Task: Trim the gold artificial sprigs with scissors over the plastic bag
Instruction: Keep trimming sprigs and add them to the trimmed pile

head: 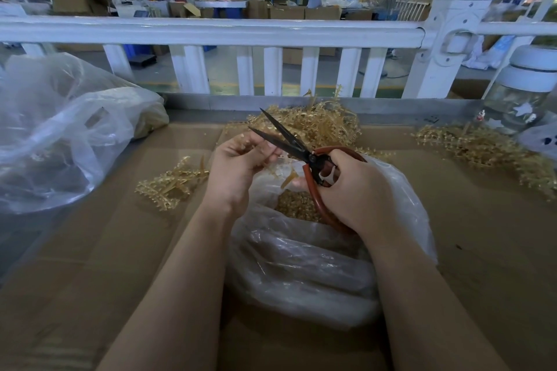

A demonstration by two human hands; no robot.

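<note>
Firmly round scissors [289, 144] — right hand [355, 190]

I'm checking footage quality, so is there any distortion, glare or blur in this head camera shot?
Head view: wide-angle bending bows the white railing; daylight glare sheens the plastic bag; the scissors in the right hand look sharp; the sprig piece in the left hand is too small to read clearly; the background is soft.

Around the plastic bag [301, 265], bare cardboard [482, 250] is lying open right and near-left; sprig heaps [316, 123] are crowding behind it, a white fence [211, 33] blocking beyond.
</note>
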